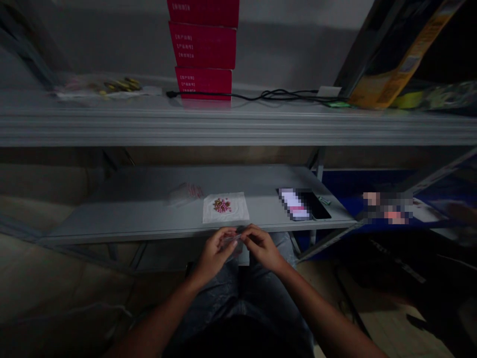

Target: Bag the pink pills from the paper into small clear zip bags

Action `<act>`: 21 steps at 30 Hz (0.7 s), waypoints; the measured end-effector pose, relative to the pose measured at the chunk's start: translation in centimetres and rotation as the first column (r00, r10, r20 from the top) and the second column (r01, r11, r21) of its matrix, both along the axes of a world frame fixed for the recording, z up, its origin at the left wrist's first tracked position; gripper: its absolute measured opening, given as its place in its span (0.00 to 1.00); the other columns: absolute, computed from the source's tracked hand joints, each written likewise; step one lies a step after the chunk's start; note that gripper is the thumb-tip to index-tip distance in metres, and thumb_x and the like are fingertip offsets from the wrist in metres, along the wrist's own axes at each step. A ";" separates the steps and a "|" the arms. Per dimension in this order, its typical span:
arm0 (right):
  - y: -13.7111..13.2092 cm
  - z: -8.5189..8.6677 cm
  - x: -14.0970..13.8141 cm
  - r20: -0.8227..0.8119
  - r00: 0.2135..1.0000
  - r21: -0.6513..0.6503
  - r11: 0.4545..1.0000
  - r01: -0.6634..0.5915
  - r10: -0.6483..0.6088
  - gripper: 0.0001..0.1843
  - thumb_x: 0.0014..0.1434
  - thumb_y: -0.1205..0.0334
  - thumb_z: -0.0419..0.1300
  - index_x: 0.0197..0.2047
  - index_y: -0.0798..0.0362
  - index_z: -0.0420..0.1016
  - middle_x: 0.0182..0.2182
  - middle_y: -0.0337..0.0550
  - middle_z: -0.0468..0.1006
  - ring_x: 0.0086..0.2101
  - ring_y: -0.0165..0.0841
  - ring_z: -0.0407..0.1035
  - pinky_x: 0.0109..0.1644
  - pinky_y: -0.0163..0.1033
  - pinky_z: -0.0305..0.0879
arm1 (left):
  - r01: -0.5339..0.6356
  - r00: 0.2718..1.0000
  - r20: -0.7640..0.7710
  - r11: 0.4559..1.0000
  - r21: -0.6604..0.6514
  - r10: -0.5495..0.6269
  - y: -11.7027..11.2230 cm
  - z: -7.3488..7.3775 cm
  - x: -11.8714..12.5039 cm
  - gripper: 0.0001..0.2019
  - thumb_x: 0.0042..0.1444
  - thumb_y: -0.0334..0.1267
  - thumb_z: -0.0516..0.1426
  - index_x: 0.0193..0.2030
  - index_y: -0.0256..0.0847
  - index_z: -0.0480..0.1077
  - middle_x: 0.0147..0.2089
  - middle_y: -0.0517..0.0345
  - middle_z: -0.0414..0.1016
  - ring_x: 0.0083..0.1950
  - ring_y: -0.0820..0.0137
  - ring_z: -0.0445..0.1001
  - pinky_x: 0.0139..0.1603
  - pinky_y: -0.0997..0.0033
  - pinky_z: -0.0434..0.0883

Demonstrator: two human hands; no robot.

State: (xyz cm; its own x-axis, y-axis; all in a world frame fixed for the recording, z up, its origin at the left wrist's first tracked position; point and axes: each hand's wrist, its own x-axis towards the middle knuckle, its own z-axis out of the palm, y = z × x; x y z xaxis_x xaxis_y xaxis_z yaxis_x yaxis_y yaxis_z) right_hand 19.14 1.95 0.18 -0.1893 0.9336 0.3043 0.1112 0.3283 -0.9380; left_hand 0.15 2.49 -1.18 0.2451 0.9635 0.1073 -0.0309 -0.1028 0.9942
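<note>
My left hand and my right hand meet in front of the lower shelf's edge, above my lap. Both pinch a small clear plastic bag between their fingertips. Just beyond them, on the grey lower shelf, lies a white paper square with a small heap of pink and brown beads on it. To its left lie more clear small bags.
A dark phone lies on the shelf to the right. The upper shelf carries stacked red boxes, a black cable, a yellow-edged box and a bag of small parts.
</note>
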 end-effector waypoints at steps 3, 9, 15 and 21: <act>-0.4 -0.1 -0.3 0.051 0.998 0.035 0.999 -0.030 0.028 0.11 0.67 0.54 0.59 0.35 0.49 0.78 0.34 0.43 0.75 0.37 0.37 0.70 0.44 0.42 0.66 | -0.037 0.999 -0.028 0.998 0.057 0.039 0.1 -0.1 0.2 0.14 0.56 0.38 0.64 0.49 0.43 0.72 0.50 0.50 0.77 0.52 0.61 0.76 0.57 0.59 0.72; -0.6 -0.7 -0.7 0.063 0.997 0.051 0.998 -0.039 0.035 0.09 0.67 0.57 0.59 0.37 0.49 0.78 0.35 0.43 0.76 0.37 0.36 0.71 0.44 0.40 0.66 | -0.006 0.995 -0.095 0.995 0.103 0.016 0.2 -0.2 0.0 0.13 0.58 0.36 0.61 0.50 0.43 0.71 0.45 0.53 0.76 0.46 0.64 0.76 0.48 0.62 0.74; -0.4 -1.1 -0.5 0.092 0.995 0.045 0.999 -0.028 0.024 0.10 0.66 0.55 0.60 0.37 0.50 0.78 0.34 0.43 0.76 0.37 0.37 0.71 0.42 0.40 0.66 | -0.003 0.989 -0.146 0.985 0.171 0.028 0.2 -0.3 -0.1 0.12 0.58 0.34 0.60 0.50 0.43 0.72 0.46 0.51 0.76 0.47 0.64 0.75 0.50 0.61 0.72; -0.4 -1.5 -0.5 0.062 0.997 -0.017 0.999 -0.036 0.037 0.11 0.65 0.52 0.60 0.37 0.51 0.76 0.34 0.43 0.75 0.35 0.36 0.70 0.40 0.39 0.66 | -0.001 0.992 -0.128 0.987 0.163 0.022 0.2 -0.1 -0.1 0.09 0.58 0.35 0.60 0.47 0.43 0.73 0.44 0.52 0.77 0.45 0.64 0.76 0.49 0.61 0.73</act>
State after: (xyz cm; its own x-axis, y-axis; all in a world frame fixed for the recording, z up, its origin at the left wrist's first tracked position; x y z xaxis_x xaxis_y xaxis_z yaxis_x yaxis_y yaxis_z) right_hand 18.64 1.56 -1.35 -0.2411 0.9305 0.2759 0.1578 0.3180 -0.9349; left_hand 0.08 2.73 -1.32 0.2560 0.9388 0.2306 0.0985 -0.2626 0.9599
